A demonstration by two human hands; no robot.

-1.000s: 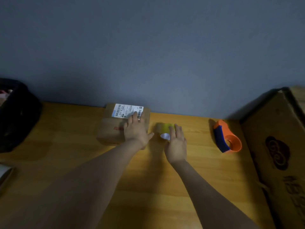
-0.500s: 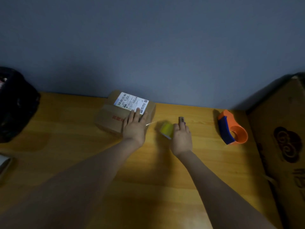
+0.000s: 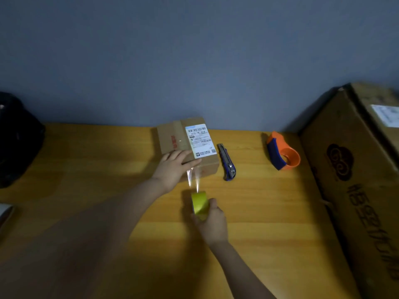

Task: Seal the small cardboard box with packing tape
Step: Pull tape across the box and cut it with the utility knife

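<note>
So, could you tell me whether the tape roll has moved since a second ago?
Yes. The tape roll has been pulled toward the person, away from the small cardboard box, trailing a clear strip.

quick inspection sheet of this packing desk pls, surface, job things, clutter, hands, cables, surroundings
surface: wooden table, dimly lit.
job's things: small box with white label; yellow tape roll with a clear strip pulled out to the box's near edge.
clutter: utility knife right of the box; orange tape dispenser; large carton far right; black bag far left.
grippers: left hand presses on the box; right hand grips the roll.
cables: nothing seen.
surroundings: plain grey wall.
</note>
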